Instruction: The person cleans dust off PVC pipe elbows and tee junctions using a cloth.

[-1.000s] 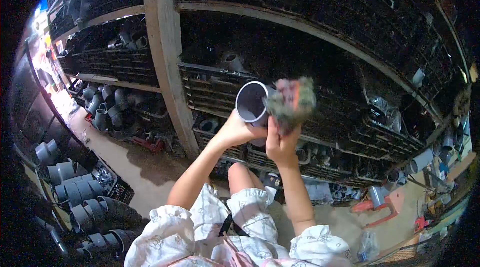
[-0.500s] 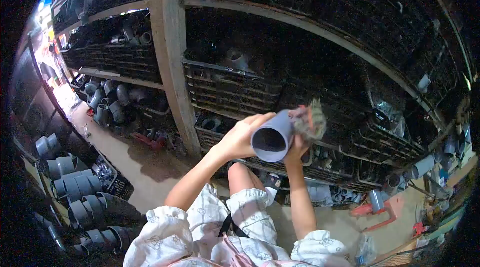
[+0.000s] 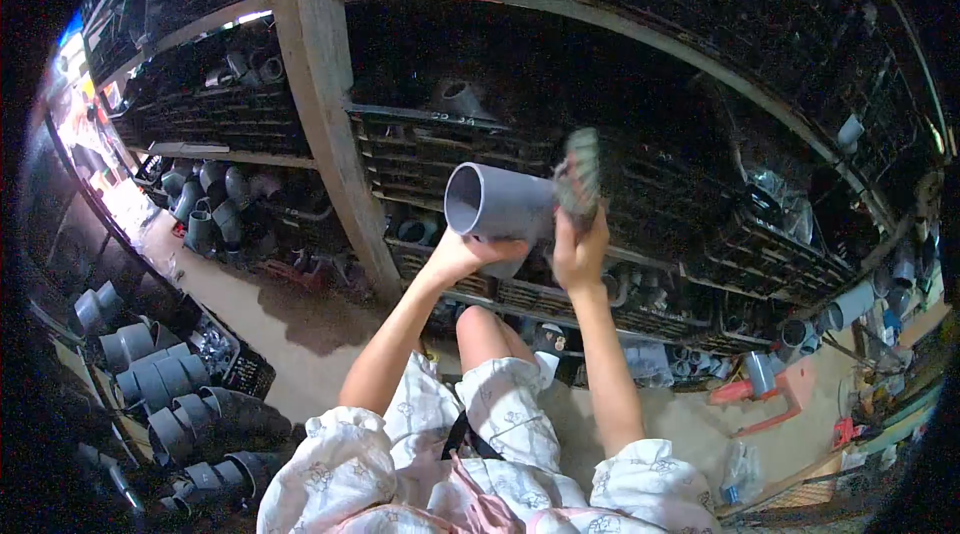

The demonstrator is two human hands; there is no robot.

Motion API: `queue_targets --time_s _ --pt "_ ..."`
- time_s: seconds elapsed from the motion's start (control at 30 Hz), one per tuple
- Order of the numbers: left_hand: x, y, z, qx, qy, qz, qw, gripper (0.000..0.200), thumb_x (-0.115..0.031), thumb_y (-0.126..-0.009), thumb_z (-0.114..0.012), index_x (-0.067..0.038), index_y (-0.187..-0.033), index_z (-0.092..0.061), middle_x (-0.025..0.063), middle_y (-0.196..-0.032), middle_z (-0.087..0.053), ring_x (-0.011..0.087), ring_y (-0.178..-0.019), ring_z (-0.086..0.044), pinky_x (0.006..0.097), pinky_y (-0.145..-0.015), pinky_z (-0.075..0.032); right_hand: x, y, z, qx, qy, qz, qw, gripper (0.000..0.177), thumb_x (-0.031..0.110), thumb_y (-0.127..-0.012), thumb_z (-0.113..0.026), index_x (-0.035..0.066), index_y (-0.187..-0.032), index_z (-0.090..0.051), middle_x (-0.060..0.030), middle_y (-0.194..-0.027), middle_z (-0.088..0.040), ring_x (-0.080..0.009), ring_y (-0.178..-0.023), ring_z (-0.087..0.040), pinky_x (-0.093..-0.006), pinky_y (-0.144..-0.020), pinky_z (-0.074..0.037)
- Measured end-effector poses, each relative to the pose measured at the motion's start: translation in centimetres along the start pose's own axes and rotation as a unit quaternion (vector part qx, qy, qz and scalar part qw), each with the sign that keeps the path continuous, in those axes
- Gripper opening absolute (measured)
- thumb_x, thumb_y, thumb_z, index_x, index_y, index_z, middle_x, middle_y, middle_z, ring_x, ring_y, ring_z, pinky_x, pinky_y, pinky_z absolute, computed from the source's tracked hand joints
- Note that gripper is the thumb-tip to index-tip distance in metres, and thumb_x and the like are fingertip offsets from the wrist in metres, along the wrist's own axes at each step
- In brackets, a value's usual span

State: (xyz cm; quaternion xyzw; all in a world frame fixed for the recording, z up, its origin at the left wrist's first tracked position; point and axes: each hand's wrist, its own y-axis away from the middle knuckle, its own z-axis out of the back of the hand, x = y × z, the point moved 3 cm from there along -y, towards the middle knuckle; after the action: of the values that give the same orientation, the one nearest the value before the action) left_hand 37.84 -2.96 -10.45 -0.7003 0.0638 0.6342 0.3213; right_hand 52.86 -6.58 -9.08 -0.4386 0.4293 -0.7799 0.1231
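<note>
A grey pipe fitting point(image 3: 510, 202) is held up in front of the shelves, its round open end facing left. My left hand point(image 3: 468, 259) grips it from below, with the thumb along its side. My right hand point(image 3: 582, 242) is closed on a greyish-green cloth point(image 3: 580, 174), blurred by motion, at the right end of the fitting. Part of the fitting's lower side lies behind my left hand.
Black crates point(image 3: 450, 159) fill wooden shelves ahead, beside a wooden post point(image 3: 322, 64). Grey fittings point(image 3: 165, 379) are stacked at the lower left. A red frame point(image 3: 790, 399) and a plastic bag point(image 3: 738, 469) lie on the floor at the right.
The fitting has turned from facing me to facing left. My left hand has moved underneath it, and my right hand with the cloth has risen and come out from behind it.
</note>
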Motion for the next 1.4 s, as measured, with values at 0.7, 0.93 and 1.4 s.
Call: queue_targets --time_s 0.7,0.93,1.4 --pt "-3.6 1.4 2.2 0.093 -0.102 0.032 0.990 0.057 -0.013 -0.048 -0.075 -0.002 -0.099 -0.052 0.0061 -0.091 -0.056 0.0144 -0.082 -0.051 0.0267 -0.075 -0.041 -1.4 3.1 1.3 -0.020 -0.363 -0.295 0.884 0.043 0.030 -0.082 -0.046 0.001 -0.113 -0.044 -0.0055 -0.108 -0.049 -0.0154 -0.100 -0.045 -0.0289 -0.087 -0.033" --pt "-2.8 1.1 2.6 0.031 -0.060 -0.027 0.997 0.059 -0.013 -0.046 -0.077 -0.002 -0.098 -0.052 0.0057 -0.087 -0.057 0.0129 -0.080 -0.052 0.0263 -0.073 -0.042 1.8 2.9 2.2 0.021 -0.334 -0.233 0.913 0.049 0.023 -0.070 -0.063 0.001 -0.110 -0.045 -0.0050 -0.105 -0.049 -0.0151 -0.096 -0.044 -0.0272 -0.086 -0.031" --pt "0.5 3.3 -4.0 -0.218 0.269 -0.004 0.938 0.065 -0.047 -0.079 -0.043 -0.008 -0.126 -0.020 0.0102 -0.124 -0.028 0.0228 -0.112 -0.032 0.0348 -0.093 -0.026 4.0 8.1 -4.5 -0.051 -0.244 -0.146 0.957 0.053 0.035 -0.081 -0.048 0.000 -0.118 -0.032 -0.0117 -0.115 -0.041 -0.0216 -0.107 -0.039 -0.0316 -0.091 -0.029"
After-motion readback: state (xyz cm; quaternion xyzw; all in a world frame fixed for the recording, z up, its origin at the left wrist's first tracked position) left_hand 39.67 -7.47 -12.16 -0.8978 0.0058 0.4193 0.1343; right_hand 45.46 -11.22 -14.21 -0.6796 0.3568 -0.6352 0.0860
